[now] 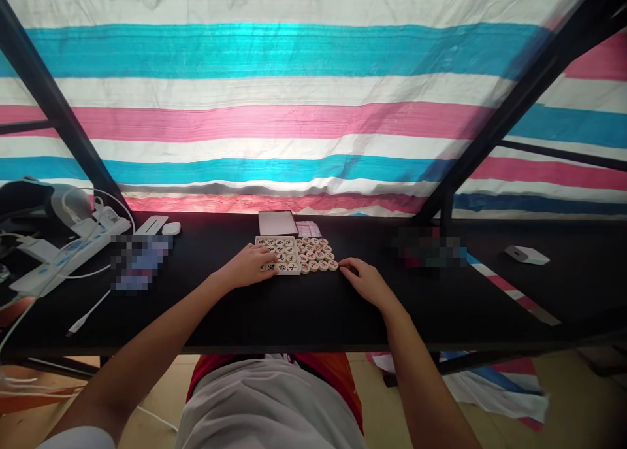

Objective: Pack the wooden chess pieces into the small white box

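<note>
A white box tray (298, 259) holds rows of round Chinese chess pieces (281, 266) with black characters. My left hand (249, 266) rests over the tray's left side, fingers stretched out flat across some of the pieces and hiding them. Just right of the tray, several Chinese chess pieces with red characters (313, 254) stand in rows on the black table. My right hand (365, 279) is at the right end of the front row, its fingertips beside the last piece; contact is hard to make out. Nothing shows in its grasp.
Behind the tray lie the box lid (277, 224) and a pink printed paper (308, 229). At left are a white power strip (73, 253), cables, a white earbud case (171, 229) and a blurred phone-like item (140, 266). A white box-shaped item (527, 255) sits far right. Striped sheeting (274, 122) hangs behind.
</note>
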`<state>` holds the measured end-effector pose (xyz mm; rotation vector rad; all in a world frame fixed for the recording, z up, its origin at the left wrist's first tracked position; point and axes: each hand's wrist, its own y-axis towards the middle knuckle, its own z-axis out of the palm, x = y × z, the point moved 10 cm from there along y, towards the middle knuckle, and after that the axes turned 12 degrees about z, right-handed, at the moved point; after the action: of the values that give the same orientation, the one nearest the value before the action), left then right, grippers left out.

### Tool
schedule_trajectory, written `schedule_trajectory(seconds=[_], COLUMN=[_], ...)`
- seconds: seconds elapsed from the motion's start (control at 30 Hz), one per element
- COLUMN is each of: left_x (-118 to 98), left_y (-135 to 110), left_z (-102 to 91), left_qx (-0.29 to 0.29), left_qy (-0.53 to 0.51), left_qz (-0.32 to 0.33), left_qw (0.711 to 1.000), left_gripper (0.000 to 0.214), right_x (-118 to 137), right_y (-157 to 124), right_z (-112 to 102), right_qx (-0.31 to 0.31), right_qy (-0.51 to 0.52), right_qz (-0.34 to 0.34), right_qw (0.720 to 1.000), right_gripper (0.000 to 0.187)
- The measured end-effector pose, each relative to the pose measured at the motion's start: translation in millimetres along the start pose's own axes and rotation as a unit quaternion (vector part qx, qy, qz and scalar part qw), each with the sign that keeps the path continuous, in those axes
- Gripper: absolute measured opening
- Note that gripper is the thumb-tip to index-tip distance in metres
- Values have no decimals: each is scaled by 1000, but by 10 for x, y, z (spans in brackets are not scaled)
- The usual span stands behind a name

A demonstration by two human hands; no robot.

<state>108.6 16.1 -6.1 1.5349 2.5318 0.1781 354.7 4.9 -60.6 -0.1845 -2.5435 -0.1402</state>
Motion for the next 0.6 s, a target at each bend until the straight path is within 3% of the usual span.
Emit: schedule_trajectory(seconds=[0.07,0.17,0.23,0.3,0.37,0.43,0.53,0.6], left_x=[8,23,34,47,59,64,28,-14], left_y=[-8,-14,-11,-5,1,5,12,18], left_z=[22,70,86,89,82,70,45,29], left_qx=[8,20,19,15,9,4,-3,-7], left_qy=[0,2,2,3,-2,-18,-51,-65], left_qz=[2,6,8,9,7,4,12,23], left_qw=[1000,1000,1000,1000,1000,1000,999,998], left_gripper=[26,28,30,31,30,28,28,28], right_x=[-87,-198,-202,-119,-54,-48,-143,-173], right_y=[99,344,573,830,1016,1151,1206,1179], right_z=[-10,6,-46,-119,-33,21,32,55], right_qx=[38,150,172,136,136,86,-6,-23], right_qy=[14,1,-54,-85,-77,-91,-118,-118], right_qz=[21,60,65,46,39,50,95,95], right_qw=[999,987,982,986,987,991,989,988], right_gripper=[28,37,35,32,31,29,28,29])
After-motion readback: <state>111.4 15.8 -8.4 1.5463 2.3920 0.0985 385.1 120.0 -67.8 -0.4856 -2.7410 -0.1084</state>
